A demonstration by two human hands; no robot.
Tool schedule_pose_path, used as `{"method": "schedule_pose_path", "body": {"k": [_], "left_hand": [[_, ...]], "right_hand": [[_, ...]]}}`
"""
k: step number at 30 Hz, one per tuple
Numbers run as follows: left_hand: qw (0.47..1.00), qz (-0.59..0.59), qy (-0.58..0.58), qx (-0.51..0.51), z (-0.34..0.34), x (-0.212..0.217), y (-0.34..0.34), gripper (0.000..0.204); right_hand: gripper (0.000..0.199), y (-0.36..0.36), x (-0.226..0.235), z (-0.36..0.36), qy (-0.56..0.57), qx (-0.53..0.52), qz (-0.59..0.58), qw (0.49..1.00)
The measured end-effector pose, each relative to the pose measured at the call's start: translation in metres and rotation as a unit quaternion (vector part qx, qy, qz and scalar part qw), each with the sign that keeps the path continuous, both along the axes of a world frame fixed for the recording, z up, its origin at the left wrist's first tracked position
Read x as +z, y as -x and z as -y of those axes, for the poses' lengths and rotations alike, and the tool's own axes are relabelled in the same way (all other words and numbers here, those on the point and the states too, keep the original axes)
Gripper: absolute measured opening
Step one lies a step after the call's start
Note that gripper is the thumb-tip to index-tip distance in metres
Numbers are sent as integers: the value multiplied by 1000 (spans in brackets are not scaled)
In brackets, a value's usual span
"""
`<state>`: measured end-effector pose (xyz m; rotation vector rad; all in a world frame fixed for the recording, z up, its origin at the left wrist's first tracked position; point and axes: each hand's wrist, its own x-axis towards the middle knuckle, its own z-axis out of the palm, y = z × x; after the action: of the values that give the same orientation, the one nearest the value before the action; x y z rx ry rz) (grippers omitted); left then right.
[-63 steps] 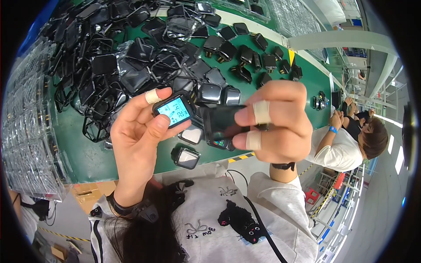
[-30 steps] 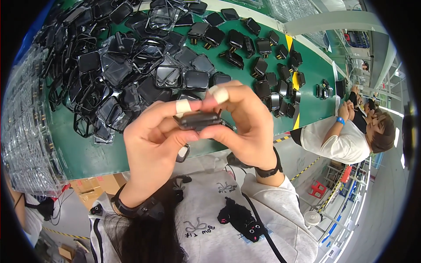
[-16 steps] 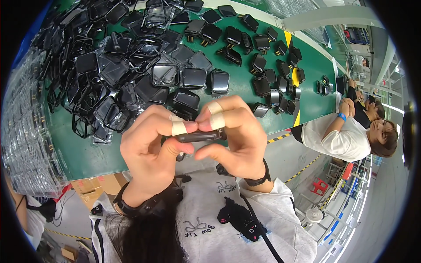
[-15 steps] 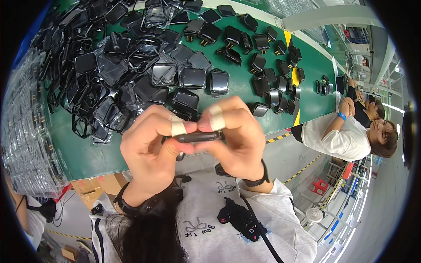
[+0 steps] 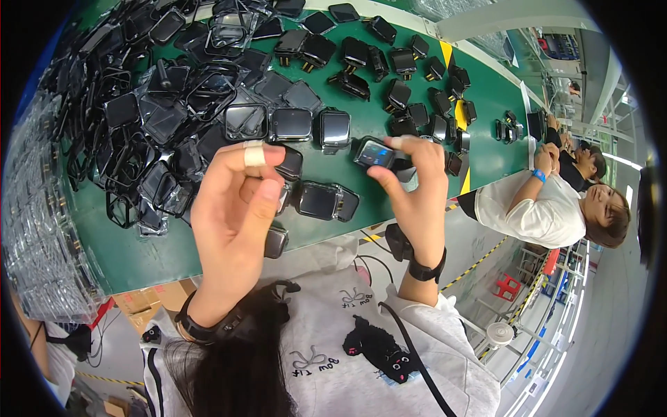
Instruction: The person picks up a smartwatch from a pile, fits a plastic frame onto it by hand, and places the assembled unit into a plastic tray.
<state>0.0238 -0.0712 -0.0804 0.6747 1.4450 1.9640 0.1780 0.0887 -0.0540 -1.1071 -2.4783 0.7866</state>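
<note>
My right hand point(image 5: 420, 174) pinches a black square watch body point(image 5: 374, 153) between thumb and fingers, over the right part of the green table. Its face is lit, with small blue marks. My left hand point(image 5: 236, 201) is apart from it, thumb and forefinger spread, and nothing shows between them. Pale tape wraps the left forefinger. Just past that hand lie a dark watch body point(image 5: 290, 165) and another one point(image 5: 276, 242) near the table's front edge, both partly covered by the fingers. Between my hands lies a black watch body in a clear sleeve point(image 5: 326, 201).
A heap of black frames and wrapped covers point(image 5: 167, 104) fills the table's left side. Several black watch bodies point(image 5: 397, 95) with gold prongs stand to the right, near yellow tape point(image 5: 460, 115). Stacked clear trays point(image 5: 52, 208) line the left edge. A co-worker point(image 5: 549, 208) sits at right.
My hands have come apart from a shared grip on the watch body. The right one has carried it right and turned its lit face up; the left has opened and moved slightly left.
</note>
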Motion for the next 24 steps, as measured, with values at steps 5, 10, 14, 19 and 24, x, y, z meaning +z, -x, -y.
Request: {"method": "schedule_pose_path", "body": {"k": [5,10,14,19,24], "left_hand": [[999,32,-7,-6,11,-3,7,17],[993,92,11,-75,11,7,7,22],[929,321,-42,-181,-3,24,-4,30],[924,317,-24,-212,8,16,15,41],[979,196,-38,-47,25,14,25,42]], "right_hand": [[46,-18,4,-5,-186,95,85,974],[50,-22,4,-6,-103,62,66,991],[48,5,31,7,5,150,-67,986],[42,67,34,-6,20,237,-118,964],[28,116,18,-6,-55,392,-21,918]]}}
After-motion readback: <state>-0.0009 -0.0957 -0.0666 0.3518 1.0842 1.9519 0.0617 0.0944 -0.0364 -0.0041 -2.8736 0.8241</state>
